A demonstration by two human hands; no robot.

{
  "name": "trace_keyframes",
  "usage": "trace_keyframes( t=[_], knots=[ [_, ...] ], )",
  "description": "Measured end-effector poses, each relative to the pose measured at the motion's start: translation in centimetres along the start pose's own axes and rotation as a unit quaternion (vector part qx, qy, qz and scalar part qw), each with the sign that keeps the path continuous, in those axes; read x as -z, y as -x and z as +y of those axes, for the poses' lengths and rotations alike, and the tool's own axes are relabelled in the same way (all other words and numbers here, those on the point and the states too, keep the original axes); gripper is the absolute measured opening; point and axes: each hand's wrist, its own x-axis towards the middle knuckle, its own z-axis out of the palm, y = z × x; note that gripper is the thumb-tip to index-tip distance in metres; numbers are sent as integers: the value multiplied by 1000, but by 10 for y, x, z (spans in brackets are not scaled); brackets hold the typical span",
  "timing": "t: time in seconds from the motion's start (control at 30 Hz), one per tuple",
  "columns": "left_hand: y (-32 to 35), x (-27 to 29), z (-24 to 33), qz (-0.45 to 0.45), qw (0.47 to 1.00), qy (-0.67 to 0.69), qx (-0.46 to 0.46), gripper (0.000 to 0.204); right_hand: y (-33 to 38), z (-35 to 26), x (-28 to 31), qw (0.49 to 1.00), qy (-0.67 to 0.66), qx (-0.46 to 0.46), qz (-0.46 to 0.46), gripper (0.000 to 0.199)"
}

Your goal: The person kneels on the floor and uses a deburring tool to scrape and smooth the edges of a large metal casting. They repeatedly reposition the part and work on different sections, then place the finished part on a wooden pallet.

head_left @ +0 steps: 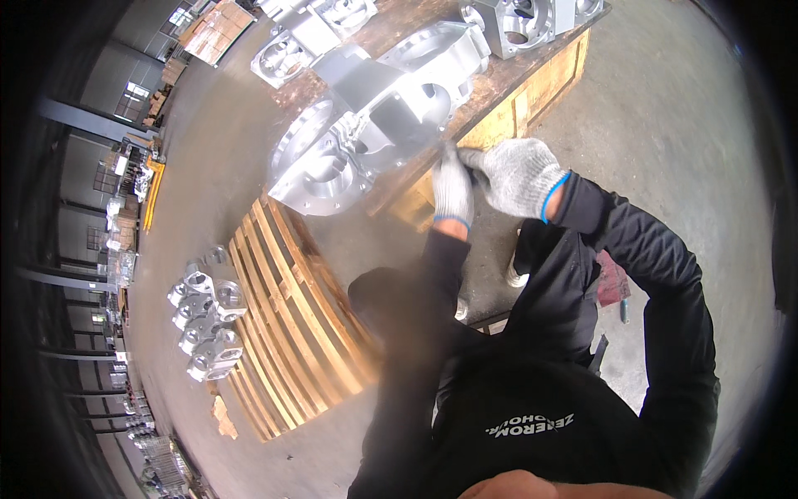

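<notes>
A large silvery metal casting [378,112] with round bores and flanges rests on a wooden crate-like bench [519,100]. My hands, in white knit gloves with blue cuffs, meet at the casting's near right side, by the bench edge. My left hand [453,193] points forward with its fingers drawn together. Close against it on the right, my right hand [519,176] is curled, its darker fingertips touching or nearly touching the left fingers. Whatever they pinch between them, if anything, is too small or hidden to make out.
More silvery castings [519,29] share the bench top. Left of me a slatted wooden pallet [291,312] lies on the concrete floor, with several smaller castings [204,320] beside it. A red item [613,279] is on the floor at my right. Cardboard boxes [218,32] stand far left.
</notes>
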Motion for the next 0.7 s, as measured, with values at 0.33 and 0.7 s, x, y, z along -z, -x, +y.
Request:
trace_keyframes(
  t=[0.33,0.7],
  knots=[
    [-8,16,-23,-7,998,13,68,53,-8,6,-20,999,10,45,16,34],
    [-2,10,-18,31,948,295,116,31,5,21,-17,886,-414,-155,-138,63]
  ],
)
